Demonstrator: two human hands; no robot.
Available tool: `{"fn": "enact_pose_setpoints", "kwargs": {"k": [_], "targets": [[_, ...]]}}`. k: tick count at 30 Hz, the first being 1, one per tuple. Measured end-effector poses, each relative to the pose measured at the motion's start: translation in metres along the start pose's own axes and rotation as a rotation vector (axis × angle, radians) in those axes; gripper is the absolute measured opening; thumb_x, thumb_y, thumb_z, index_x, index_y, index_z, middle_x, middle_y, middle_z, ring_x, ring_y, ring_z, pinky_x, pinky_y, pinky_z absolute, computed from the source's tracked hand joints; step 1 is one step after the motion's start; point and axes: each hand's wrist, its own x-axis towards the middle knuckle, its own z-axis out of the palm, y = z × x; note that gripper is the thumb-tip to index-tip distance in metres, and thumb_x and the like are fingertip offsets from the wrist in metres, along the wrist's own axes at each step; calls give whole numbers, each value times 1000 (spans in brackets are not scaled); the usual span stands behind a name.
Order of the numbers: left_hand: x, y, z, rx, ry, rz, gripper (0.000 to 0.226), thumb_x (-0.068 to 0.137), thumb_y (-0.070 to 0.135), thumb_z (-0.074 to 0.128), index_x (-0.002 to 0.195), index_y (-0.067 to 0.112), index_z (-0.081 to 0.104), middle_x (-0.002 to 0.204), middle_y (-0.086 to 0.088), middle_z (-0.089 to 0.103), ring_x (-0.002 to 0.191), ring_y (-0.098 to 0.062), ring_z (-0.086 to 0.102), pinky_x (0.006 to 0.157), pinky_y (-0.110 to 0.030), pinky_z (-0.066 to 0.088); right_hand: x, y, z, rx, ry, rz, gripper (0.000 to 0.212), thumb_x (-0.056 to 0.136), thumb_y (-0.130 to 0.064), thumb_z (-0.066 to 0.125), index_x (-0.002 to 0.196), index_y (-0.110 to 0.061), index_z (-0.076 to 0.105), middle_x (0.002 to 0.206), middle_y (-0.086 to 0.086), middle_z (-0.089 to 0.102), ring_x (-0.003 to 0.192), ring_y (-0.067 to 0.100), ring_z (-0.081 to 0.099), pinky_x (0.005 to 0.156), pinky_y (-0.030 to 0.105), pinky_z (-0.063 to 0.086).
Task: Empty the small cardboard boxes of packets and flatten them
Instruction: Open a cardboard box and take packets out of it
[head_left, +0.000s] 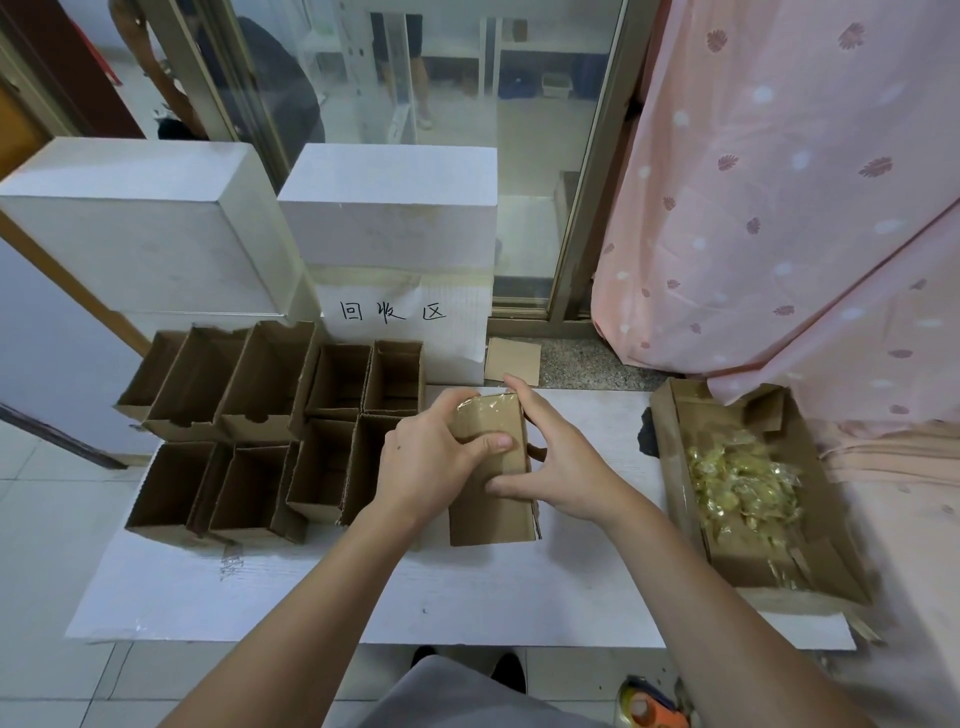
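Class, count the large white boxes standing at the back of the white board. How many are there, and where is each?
2. One white box stands at back left behind the open cardboard boxes; the other white box is just right of it, above the handwritten paper sign. Others may lie out of view.

The small cardboard box (491, 467) I hold is plain brown, like the open boxes (270, 431) at my left. The packets (743, 483) in the brown tray (670, 467) are clear with a yellow-gold tint. The board (363, 587) under them is white, as are two big cartons (156, 234). The curtain (779, 182) is pink, patterned with white dots and dark red leaves.
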Motion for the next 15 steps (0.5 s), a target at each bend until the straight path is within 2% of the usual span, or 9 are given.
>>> {"fn": "enact_pose_setpoints", "kwargs": {"k": [6,9,12,15], "targets": [[2,-6,0,-31,25,29,37,91,64,67,122,46,61,94,10,74,98,-20,68,94,-45,52,4,1,3,-5,51,-34,97,79,-36,87,154,-50,28,152,-27,40,139,-6,38,108,33,47],[5,-8,-4,-14,36,69,25,100,58,58,121,45,64,88,12,73,90,-16,68,88,-42,53,3,1,3,-11,106,-28,81,82,-44,84,148,-52,38,146,-24,49,136,-2,43,104,31,47],[6,-8,-8,4,28,119,31,107,53,47,127,40,67,82,17,69,82,-8,67,79,-37,54,4,3,4,-53,184,-43,55,80,-44,84,124,-53,52,126,-21,60,123,1,55,103,39,50],[3,-6,-12,34,-14,161,45,106,61,38,142,42,58,101,15,74,97,-11,69,87,-36,51,6,5,4,-95,223,-68,44,80,-48,83,114,-48,55,115,-17,64,114,6,60,102,41,50]]}}
